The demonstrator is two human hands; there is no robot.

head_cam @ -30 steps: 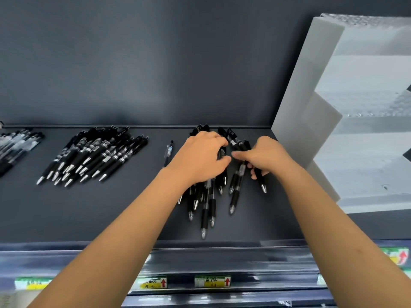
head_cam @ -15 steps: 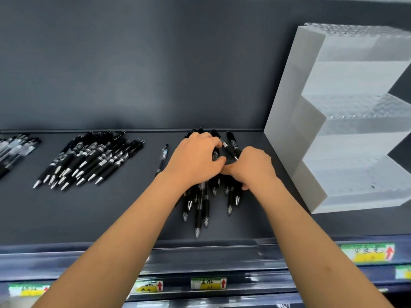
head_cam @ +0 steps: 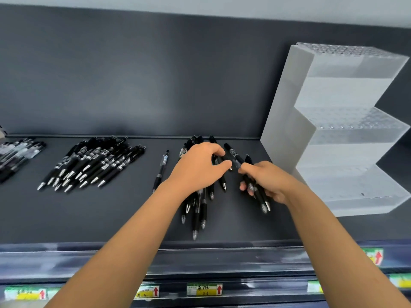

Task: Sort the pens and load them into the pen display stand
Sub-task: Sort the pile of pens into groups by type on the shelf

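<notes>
My right hand [head_cam: 266,181] has pulled away from the left hand [head_cam: 200,167]; half a second ago the two were pressed together over the same loose pile of black retractable pens [head_cam: 200,210]. The right hand is now clenched round a small bundle of black pens [head_cam: 259,194] and sits just beside the white translucent stepped display stand [head_cam: 333,134]. I take that as a batch picked out and ready for loading, though none stands in the stand yet.

The left hand lies over the pile's upper ends with its fingers curled. Whether it really pinches a pen I cannot tell.

I see two silver tips in the held bundle, so at least two pens. Six tips show below the left hand. One slim black pen with a clear barrel [head_cam: 161,172] lies alone to the left. Further left on the dark grey shelf [head_cam: 111,214] is a fanned row of black pens [head_cam: 93,163], roughly a dozen. A further clear-barrelled group [head_cam: 17,154] is cut off by the edge, so I cannot count it. The one stand has three steps.
</notes>
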